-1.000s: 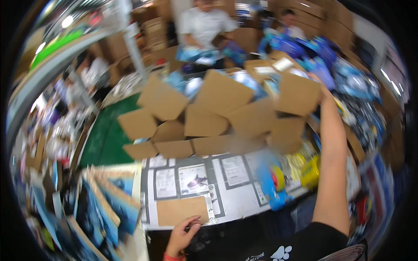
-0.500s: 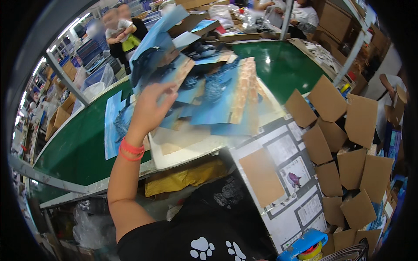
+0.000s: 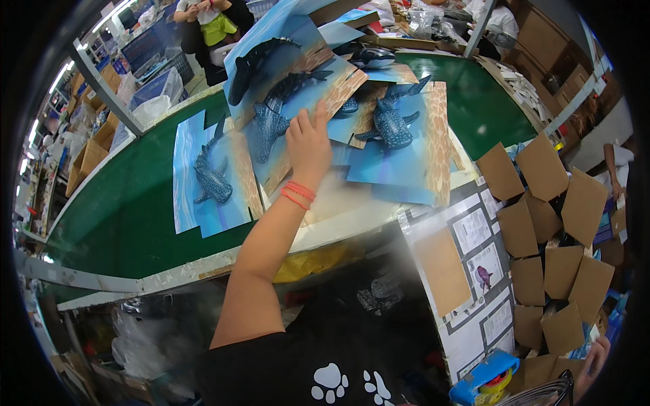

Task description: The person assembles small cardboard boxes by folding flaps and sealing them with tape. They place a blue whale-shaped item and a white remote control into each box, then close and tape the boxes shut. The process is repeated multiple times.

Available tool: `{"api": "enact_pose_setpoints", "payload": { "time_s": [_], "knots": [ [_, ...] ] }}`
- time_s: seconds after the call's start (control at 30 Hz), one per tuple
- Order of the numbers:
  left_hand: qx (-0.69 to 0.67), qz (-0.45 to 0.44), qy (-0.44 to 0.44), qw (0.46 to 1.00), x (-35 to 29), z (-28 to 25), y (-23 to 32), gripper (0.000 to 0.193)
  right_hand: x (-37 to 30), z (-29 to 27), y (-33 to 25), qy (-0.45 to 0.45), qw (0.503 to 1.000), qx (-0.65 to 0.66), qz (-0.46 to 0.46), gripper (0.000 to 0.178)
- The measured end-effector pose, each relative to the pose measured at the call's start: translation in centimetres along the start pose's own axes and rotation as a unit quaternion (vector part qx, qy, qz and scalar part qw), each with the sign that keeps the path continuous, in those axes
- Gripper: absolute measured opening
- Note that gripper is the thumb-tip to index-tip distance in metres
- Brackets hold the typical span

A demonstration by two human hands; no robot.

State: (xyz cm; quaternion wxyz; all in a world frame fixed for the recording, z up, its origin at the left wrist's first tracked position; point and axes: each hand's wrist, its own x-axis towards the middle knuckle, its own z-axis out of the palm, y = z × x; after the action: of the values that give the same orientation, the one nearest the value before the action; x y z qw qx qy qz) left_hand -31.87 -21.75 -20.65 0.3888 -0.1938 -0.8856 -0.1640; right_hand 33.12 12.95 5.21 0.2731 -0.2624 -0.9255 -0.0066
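**Left hand over piled shark cards, boxes crowd the right**

Left hand (image 3: 309, 150) at upper centre, in front of the overlapping blue cards (image 3: 351, 86) bearing spotted shark figures (image 3: 393, 127). Its fingers (image 3: 302, 124) are spread, loosely extended, not clenched; can't tell if they touch card. One separate card (image 3: 233, 196) lies left of the pile on the green counter (image 3: 95, 230). Right hand (image 3: 596, 355) only partly shows, lower right edge; finger state can't be told.

Clutter: open cardboard boxes (image 3: 530, 277), flaps up, fill the right. Beside them, printed sheets (image 3: 484, 271) with a brown rectangle (image 3: 443, 271) on top; blue tape dispenser (image 3: 482, 380) at lower right. Metal post (image 3: 105, 88) upper left. Cards overlap, partly hiding each other; left forearm (image 3: 267, 254) crosses the counter's front edge.
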Motion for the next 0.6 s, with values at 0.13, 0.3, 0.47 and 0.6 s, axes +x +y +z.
{"api": "enact_pose_setpoints", "payload": {
  "time_s": [0.13, 0.3, 0.47, 0.6],
  "knots": [
    [0.025, 0.044, 0.031, 0.998, 0.0, -0.3, -1.4, 0.071, 3.3, 6.9, -21.6, -0.13, 0.936, -0.052, -0.322, 0.019],
    [-0.079, 0.074, 0.084, 0.991, -1.1, -2.0, -3.1, 0.061, 5.7, 8.2, -30.0, -0.067, 0.851, 0.043, -0.519, 0.023],
    [-0.148, 0.096, 0.124, 0.976, -0.9, -6.9, 2.0, 0.054, 5.2, 5.0, -30.4, 0.01, 0.809, 0.056, -0.585, 0.013],
    [-0.205, 0.072, 0.112, 0.97, -2.5, -14.6, 2.4, 0.063, 2.7, 4.2, -29.4, 0.124, 0.807, 0.04, -0.576, 0.016]
  ]
}}
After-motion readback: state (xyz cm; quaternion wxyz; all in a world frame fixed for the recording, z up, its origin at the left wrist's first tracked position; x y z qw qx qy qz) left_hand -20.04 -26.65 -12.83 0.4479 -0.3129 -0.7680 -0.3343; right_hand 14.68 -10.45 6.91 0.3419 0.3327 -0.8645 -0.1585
